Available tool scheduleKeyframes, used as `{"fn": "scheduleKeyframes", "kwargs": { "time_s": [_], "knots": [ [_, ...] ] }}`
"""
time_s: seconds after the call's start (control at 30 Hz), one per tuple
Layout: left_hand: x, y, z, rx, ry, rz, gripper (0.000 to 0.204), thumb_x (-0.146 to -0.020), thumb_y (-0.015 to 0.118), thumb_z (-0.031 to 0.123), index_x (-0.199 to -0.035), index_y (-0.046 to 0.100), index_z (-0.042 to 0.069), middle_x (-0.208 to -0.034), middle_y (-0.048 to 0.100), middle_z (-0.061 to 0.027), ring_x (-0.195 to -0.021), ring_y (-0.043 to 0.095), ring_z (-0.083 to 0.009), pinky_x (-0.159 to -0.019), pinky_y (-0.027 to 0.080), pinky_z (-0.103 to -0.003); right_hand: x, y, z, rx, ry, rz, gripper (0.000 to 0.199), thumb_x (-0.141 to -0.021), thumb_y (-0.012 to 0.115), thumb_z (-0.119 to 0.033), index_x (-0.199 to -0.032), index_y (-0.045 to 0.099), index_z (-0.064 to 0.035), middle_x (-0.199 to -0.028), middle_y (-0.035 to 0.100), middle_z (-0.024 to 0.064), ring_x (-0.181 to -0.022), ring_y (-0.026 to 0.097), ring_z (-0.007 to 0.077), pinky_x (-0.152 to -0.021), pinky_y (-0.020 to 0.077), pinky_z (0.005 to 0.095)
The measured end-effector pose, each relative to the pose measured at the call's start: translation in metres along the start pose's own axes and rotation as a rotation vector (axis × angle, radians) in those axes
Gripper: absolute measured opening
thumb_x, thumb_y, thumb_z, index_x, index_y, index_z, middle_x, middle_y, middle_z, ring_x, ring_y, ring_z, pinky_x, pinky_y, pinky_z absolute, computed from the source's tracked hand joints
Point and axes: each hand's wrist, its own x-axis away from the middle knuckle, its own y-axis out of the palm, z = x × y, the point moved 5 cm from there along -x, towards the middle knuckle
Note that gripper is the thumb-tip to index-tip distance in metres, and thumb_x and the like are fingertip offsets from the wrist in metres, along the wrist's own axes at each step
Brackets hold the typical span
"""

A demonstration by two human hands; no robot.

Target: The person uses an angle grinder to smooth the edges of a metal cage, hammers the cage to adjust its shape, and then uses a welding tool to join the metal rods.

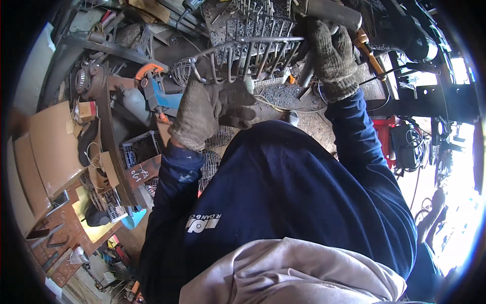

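A rack of bent steel rods [248, 40], with a row of upright prongs along a long bar, lies in front of me. My left hand [205, 109], in a knitted work glove, is closed at the rack's near left corner, its fingers curled under the rods. My right hand [334, 58], also gloved, is beside the rack's right end and closed round what looks like a hammer. Its thick grey cylindrical head [334, 13] shows above the glove; most of the handle is hidden by the fingers.
On the left are a blue and orange clamp-like tool [159, 93], a grey bottle-shaped container [134, 104] and cardboard [55, 147]. A yellow power tool [372, 55] with a cord is right of my right hand. Dark metal bits cover the bench [283, 93]. A red container [385, 137] stands farther right.
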Motion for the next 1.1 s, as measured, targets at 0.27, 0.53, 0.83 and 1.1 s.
{"fn": "scheduleKeyframes", "kwargs": {
  "time_s": [0.27, 0.53, 0.83, 1.1],
  "knots": [
    [0.024, -0.012, 0.015, -0.602, 0.524, 0.738, 0.048, -0.102, 0.054, 0.034, -0.137, 0.048, 0.001, -0.096, 0.071, -0.0108, -0.086, 0.069, -0.0177, -0.075, 0.054, -0.029, 0.004, 0.006, -0.018, 0.298, 0.334, -0.083, 0.041, -0.104, 0.052, -0.039, -0.127, 0.062, -0.0066, -0.114, 0.069, 0.0086, -0.109, 0.065, 0.0196, -0.094, 0.0506, 0.0335],
    [0.016, 0.044, 0.023, 0.018, 0.263, 0.205, 0.039, -0.094, 0.063, 0.006, -0.132, 0.058, -0.002, -0.116, 0.069, -0.0129, -0.101, 0.069, -0.0192, -0.088, 0.055, -0.032, 0.007, 0.003, -0.01, 0.378, 0.335, -0.171, 0.035, -0.105, 0.047, -0.022, -0.135, 0.058, -0.0074, -0.125, 0.063, 0.0137, -0.113, 0.063, 0.0264, -0.097, 0.0504, 0.0359],
    [0.008, 0.048, 0.017, 0.153, 0.121, 0.163, 0.047, -0.094, 0.059, -0.001, -0.141, 0.05, 0.0, -0.128, 0.064, -0.0137, -0.11, 0.066, -0.0214, -0.094, 0.054, -0.033, 0.01, -0.008, 0.01, 0.915, -0.063, -0.35, 0.036, -0.099, 0.05, -0.018, -0.134, 0.059, -0.0175, -0.113, 0.064, 0.016, -0.105, 0.064, 0.0315, -0.09, 0.0516, 0.0394],
    [0.003, 0.042, 0.009, 0.174, 0.071, 0.193, 0.044, -0.093, 0.062, 0.002, -0.137, 0.053, -0.001, -0.126, 0.065, -0.0151, -0.106, 0.067, -0.0239, -0.091, 0.056, -0.037, 0.008, -0.012, 0.026, 0.663, 0.216, -0.329, 0.041, -0.097, 0.05, -0.015, -0.137, 0.057, -0.0218, -0.115, 0.064, 0.0157, -0.105, 0.065, 0.0322, -0.09, 0.0522, 0.0412]
  ]
}}
